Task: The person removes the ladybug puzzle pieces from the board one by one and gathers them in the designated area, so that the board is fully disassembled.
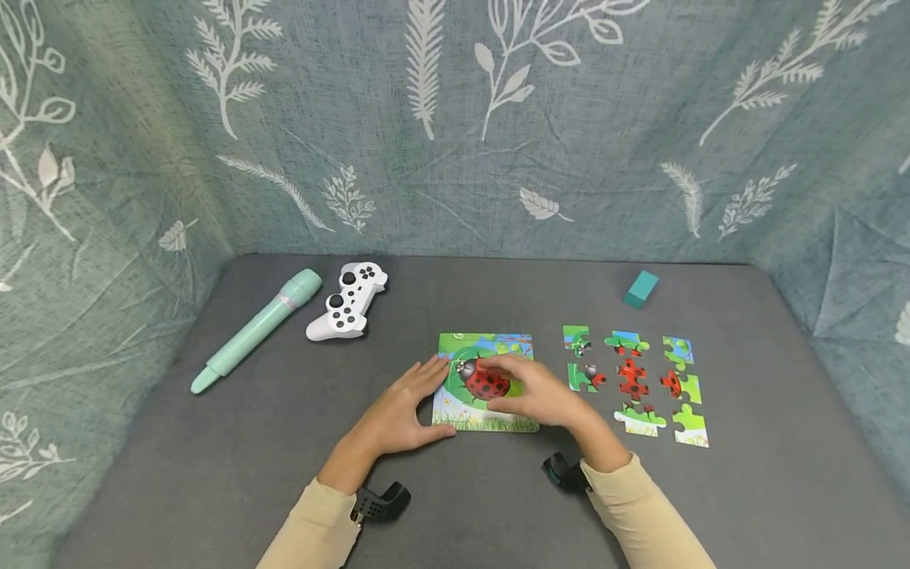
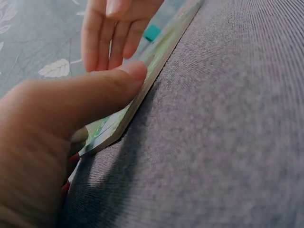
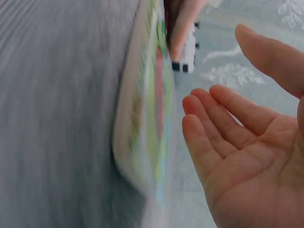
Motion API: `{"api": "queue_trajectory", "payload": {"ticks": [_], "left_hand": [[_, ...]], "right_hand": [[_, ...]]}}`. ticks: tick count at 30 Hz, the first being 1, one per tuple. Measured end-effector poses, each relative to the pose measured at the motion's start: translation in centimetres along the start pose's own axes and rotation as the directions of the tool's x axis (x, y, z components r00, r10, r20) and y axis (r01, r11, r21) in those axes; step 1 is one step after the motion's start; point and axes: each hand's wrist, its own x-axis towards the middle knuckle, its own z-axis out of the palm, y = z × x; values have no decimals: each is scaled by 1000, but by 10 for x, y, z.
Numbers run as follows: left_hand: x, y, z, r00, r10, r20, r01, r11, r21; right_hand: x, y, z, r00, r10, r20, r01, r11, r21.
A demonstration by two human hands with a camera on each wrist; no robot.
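A ladybug picture board (image 1: 455, 419) with a green border lies flat on the grey table. My left hand (image 1: 398, 415) is at its left side, fingertips touching the upper left edge and thumb at the lower left corner. In the left wrist view that thumb (image 2: 109, 90) lies along the board's thick edge. Over the right part of the board hovers my right hand (image 1: 543, 391), with thumb and fingers apart. The right wrist view shows its palm (image 3: 256, 166) facing the board, holding nothing. Several jigsaw pieces (image 1: 632, 379) of a ladybug lie spread in rows to the right.
A teal block (image 1: 641, 289) sits at the back right. At the back left are a white game controller (image 1: 348, 300) and a mint-green tube-shaped thing (image 1: 256, 332). A patterned curtain (image 1: 455, 158) hangs behind the table.
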Motion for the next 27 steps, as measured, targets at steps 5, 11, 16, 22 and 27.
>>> {"api": "queue_trajectory", "payload": {"ticks": [5,11,16,22,27], "left_hand": [[0,1,0,1000,13,2,-13,1000,9],[1,1,0,1000,3,6,-3,1000,1],[1,1,-1,1000,-4,6,4,1000,14],[2,1,-1,1000,-7,7,7,1000,15],[1,1,1,1000,-5,1,5,1000,11]], "right_hand": [[10,-2,14,999,-11,45,13,998,-58],[11,-6,25,999,-17,29,22,984,-178],[10,-8,32,1000,-14,23,19,966,-259],[10,-9,36,999,-32,-21,25,964,-264],[10,-9,41,995,-61,-78,40,966,-254]]}}
